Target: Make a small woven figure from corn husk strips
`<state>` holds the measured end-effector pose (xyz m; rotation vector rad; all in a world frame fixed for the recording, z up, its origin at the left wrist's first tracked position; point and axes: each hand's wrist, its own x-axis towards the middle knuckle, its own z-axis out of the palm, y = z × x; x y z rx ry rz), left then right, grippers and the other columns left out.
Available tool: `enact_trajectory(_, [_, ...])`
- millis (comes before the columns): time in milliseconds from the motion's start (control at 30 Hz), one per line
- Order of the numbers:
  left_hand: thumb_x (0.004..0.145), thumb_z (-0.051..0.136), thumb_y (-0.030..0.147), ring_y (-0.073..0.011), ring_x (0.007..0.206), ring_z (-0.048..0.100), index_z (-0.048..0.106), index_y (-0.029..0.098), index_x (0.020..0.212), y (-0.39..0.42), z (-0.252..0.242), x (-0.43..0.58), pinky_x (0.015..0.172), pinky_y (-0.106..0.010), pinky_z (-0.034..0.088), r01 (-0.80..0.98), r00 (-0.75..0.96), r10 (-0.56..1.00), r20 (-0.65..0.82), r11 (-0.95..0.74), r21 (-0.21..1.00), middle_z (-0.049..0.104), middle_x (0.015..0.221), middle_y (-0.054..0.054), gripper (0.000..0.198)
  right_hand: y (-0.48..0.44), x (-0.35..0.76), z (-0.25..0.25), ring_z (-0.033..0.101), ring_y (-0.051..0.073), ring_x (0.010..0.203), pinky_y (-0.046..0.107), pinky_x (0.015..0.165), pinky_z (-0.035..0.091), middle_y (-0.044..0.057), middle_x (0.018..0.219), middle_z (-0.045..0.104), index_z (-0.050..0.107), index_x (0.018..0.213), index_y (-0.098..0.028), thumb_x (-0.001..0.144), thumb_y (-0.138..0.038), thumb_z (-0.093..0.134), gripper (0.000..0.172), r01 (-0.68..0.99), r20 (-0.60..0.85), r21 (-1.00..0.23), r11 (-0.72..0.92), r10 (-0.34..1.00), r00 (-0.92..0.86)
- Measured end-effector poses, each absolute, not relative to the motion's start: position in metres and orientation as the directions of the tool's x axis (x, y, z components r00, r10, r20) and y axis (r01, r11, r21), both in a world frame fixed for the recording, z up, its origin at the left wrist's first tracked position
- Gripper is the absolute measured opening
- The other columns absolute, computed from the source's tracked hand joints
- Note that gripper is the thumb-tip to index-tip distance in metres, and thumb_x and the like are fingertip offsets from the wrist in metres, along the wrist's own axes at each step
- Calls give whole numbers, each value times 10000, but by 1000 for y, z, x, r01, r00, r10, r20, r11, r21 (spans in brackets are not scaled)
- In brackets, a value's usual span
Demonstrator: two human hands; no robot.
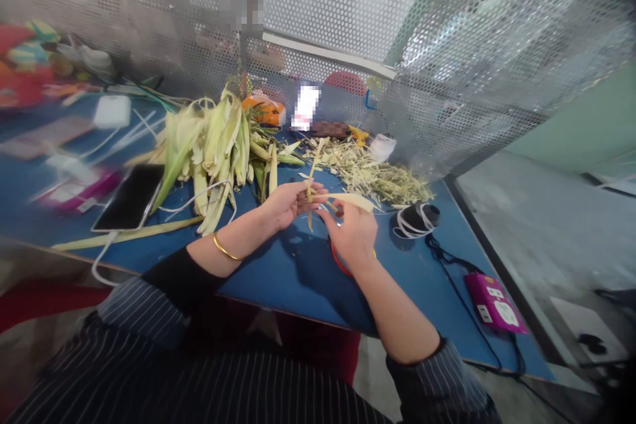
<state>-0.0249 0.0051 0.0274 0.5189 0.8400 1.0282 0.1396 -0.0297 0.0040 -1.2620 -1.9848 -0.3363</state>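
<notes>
My left hand [291, 204] and my right hand [354, 233] meet over the blue table [278, 271], both pinched on thin pale palm leaf strips [342, 199]. One strip stands upright between the left fingers; another runs flat to the right. A gold bangle [224, 249] sits on my left wrist. Something red [338, 262] shows under my right hand, possibly a handle, mostly hidden. A heap of green and yellow palm leaves [213, 142] lies just behind my left hand.
Leaf trimmings [377, 175] pile up at the back right. A black phone [130, 197] with a white cable lies left. A black spool [416, 218], a magenta power strip [494, 303], a perforated metal screen [447, 66] behind.
</notes>
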Motion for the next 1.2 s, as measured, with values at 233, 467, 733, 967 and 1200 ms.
enact_trajectory(233, [828, 609, 194, -114, 597, 642, 708, 91, 768, -3, 17, -14, 586, -214, 500, -448, 263, 923, -282, 376, 811, 699, 700, -80, 155, -32, 133, 7, 599, 150, 722, 303, 731, 441, 23, 813, 657, 612, 1120, -211, 900, -244, 538, 234, 651, 660, -137, 747, 559, -502])
enact_trajectory(467, [849, 605, 279, -104, 592, 650, 714, 107, 795, -4, 16, -12, 598, -213, 511, -321, 301, 924, -234, 329, 888, 713, 714, -79, 211, -33, 137, 13, 624, 167, 810, 322, 796, 457, 43, 821, 689, 662, 857, -197, 892, -216, 535, 132, 624, 723, -407, 667, 653, -225])
enact_trajectory(733, [857, 596, 269, -122, 618, 687, 690, 122, 984, -9, 22, -14, 572, -207, 541, -310, 341, 916, -210, 321, 895, 740, 813, -88, 216, -17, 145, 15, 586, 140, 595, 270, 594, 467, -9, 618, 622, 625, 668, -179, 766, -349, 661, 199, 101, 122, -988, 116, 991, 61])
enact_trajectory(967, [883, 547, 215, -98, 625, 663, 689, 103, 951, -3, 20, -17, 573, -170, 549, -418, 443, 852, -278, 471, 777, 730, 809, -90, 193, -8, 148, 7, 485, 59, 424, 213, 463, 464, -20, 628, 632, 662, 786, -151, 734, -285, 686, 145, -356, -310, -855, -378, 922, -233])
enact_trajectory(1200, [874, 538, 172, -87, 600, 656, 686, 98, 851, 8, 26, -26, 564, -167, 549, -501, 230, 930, -288, 366, 784, 717, 787, -73, 167, -16, 141, 14, 584, 97, 460, 251, 507, 537, -3, 666, 656, 626, 863, -158, 731, -305, 699, 211, -266, -264, -904, -335, 926, -270])
